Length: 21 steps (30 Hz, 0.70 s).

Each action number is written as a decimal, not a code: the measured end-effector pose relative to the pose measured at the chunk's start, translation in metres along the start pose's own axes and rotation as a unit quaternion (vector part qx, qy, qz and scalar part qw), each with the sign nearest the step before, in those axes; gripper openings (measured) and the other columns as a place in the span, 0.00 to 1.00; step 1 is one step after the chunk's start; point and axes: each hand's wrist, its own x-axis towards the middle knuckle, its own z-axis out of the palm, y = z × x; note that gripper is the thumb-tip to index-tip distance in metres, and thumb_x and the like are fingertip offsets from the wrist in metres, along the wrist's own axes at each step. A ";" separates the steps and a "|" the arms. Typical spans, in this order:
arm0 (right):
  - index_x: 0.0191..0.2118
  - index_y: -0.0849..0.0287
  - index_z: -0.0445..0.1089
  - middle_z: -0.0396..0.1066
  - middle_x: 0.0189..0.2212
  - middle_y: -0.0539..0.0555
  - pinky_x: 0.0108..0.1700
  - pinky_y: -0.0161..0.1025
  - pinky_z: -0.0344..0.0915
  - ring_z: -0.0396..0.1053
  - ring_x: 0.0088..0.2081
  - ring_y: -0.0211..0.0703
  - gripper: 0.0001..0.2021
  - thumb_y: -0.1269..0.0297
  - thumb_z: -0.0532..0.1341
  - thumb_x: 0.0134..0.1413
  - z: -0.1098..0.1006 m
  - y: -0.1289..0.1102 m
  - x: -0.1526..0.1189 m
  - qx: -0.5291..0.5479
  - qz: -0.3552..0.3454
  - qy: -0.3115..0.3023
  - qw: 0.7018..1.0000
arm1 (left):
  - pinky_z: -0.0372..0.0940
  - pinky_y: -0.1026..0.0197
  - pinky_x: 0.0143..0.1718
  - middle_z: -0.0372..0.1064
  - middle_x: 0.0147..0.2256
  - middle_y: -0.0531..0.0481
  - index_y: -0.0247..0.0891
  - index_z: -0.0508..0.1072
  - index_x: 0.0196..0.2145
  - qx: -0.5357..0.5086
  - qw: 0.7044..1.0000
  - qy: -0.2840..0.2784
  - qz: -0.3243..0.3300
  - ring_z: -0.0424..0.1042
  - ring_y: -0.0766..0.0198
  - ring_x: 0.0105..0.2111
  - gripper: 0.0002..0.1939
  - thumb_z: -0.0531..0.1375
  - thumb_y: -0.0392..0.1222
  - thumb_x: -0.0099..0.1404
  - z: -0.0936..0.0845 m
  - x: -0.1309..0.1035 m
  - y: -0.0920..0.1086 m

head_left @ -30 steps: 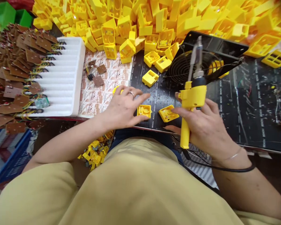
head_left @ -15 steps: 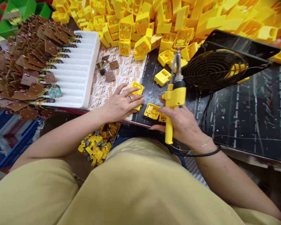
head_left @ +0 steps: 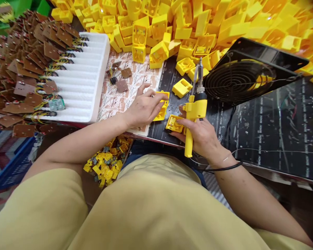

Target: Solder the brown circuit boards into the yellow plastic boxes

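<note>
In my right hand (head_left: pixel 203 139) is a yellow soldering gun (head_left: pixel 195 110), its metal tip pointing away from me. That hand's thumb and fingertips also touch a small open yellow plastic casing (head_left: pixel 173 123) at the bench's front edge. My left hand (head_left: pixel 142 108) has its fingers apart, with the fingertips over another yellow casing (head_left: pixel 161 114); whether they press on it I cannot tell. Farther back lies a third yellow casing (head_left: pixel 182 88), apart from both hands.
Yellow casings (head_left: pixel 141 34) are heaped along the back. A black fan (head_left: pixel 240 76) leans at right, its cord on the bench. On the left, brown circuit boards (head_left: pixel 28 69) with wires cover part of a white ridged tray (head_left: pixel 90 76). Below the edge are more yellow parts (head_left: pixel 104 166).
My left hand and the casing under it have shifted right, and its fingers have lifted and bent. My right hand, the soldering gun and the casing beside it have moved only slightly.
</note>
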 end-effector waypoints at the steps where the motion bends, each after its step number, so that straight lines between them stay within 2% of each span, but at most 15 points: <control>1: 0.59 0.56 0.63 0.77 0.41 0.55 0.48 0.44 0.70 0.76 0.42 0.48 0.23 0.59 0.68 0.63 0.000 0.000 -0.001 -0.001 0.001 0.001 1.000 | 0.51 0.39 0.71 0.78 0.41 0.47 0.40 0.73 0.49 -0.004 1.000 -0.002 0.002 0.75 0.58 0.47 0.26 0.39 0.50 0.80 0.001 0.003 0.002; 4: 0.58 0.56 0.63 0.77 0.42 0.55 0.44 0.42 0.71 0.76 0.40 0.46 0.20 0.60 0.67 0.64 0.000 0.000 -0.003 -0.004 0.004 0.003 1.000 | 0.54 0.36 0.69 0.77 0.38 0.49 0.41 0.74 0.41 0.023 1.000 -0.001 0.007 0.75 0.55 0.50 0.25 0.40 0.50 0.80 0.002 0.006 0.007; 6: 0.57 0.56 0.64 0.77 0.42 0.55 0.42 0.42 0.70 0.76 0.40 0.47 0.19 0.60 0.67 0.64 0.000 0.000 -0.003 -0.005 0.004 0.007 1.000 | 0.56 0.37 0.68 0.77 0.40 0.48 0.43 0.75 0.41 0.063 0.998 0.015 0.008 0.73 0.54 0.54 0.23 0.43 0.50 0.80 0.001 0.005 0.007; 9: 0.56 0.56 0.65 0.76 0.36 0.52 0.39 0.41 0.69 0.76 0.37 0.47 0.18 0.60 0.67 0.64 -0.001 0.000 -0.003 -0.006 0.004 0.009 1.000 | 0.61 0.38 0.65 0.78 0.43 0.46 0.43 0.76 0.38 0.099 0.995 0.021 0.024 0.73 0.52 0.54 0.22 0.45 0.50 0.79 0.000 0.002 0.004; 12: 0.57 0.56 0.64 0.77 0.39 0.54 0.39 0.41 0.69 0.76 0.37 0.46 0.19 0.61 0.66 0.65 -0.002 0.000 -0.002 -0.005 0.005 0.012 1.000 | 0.61 0.39 0.66 0.78 0.42 0.48 0.44 0.75 0.37 0.090 0.996 0.001 0.030 0.74 0.53 0.53 0.19 0.48 0.48 0.79 0.000 -0.003 0.001; 14: 0.56 0.57 0.64 0.78 0.42 0.56 0.39 0.41 0.70 0.77 0.39 0.47 0.19 0.61 0.67 0.65 -0.002 0.000 -0.002 -0.003 0.007 0.016 1.000 | 0.59 0.40 0.68 0.78 0.44 0.49 0.44 0.76 0.38 0.093 0.995 0.012 0.042 0.73 0.55 0.54 0.16 0.49 0.46 0.78 0.000 -0.006 0.003; 16: 0.56 0.56 0.64 0.77 0.40 0.55 0.41 0.42 0.71 0.77 0.40 0.48 0.19 0.60 0.67 0.64 -0.002 0.000 -0.002 0.004 0.005 0.018 1.000 | 0.58 0.41 0.68 0.78 0.47 0.50 0.44 0.76 0.38 0.102 0.992 0.023 0.065 0.72 0.55 0.57 0.16 0.50 0.45 0.78 0.001 -0.007 0.006; 18: 0.56 0.56 0.64 0.77 0.40 0.54 0.44 0.43 0.72 0.78 0.42 0.48 0.19 0.60 0.67 0.64 -0.003 0.000 -0.001 0.012 0.000 0.018 1.000 | 0.56 0.41 0.70 0.76 0.52 0.50 0.44 0.77 0.42 0.097 0.993 0.010 0.060 0.70 0.56 0.59 0.16 0.50 0.46 0.78 -0.001 -0.004 0.010; 21: 0.58 0.55 0.63 0.78 0.45 0.56 0.52 0.46 0.71 0.77 0.50 0.51 0.21 0.61 0.68 0.63 -0.005 0.001 0.000 0.021 -0.001 0.016 1.000 | 0.55 0.41 0.70 0.72 0.60 0.46 0.44 0.72 0.59 0.070 0.997 -0.006 -0.031 0.67 0.53 0.63 0.19 0.49 0.49 0.78 -0.009 0.007 0.009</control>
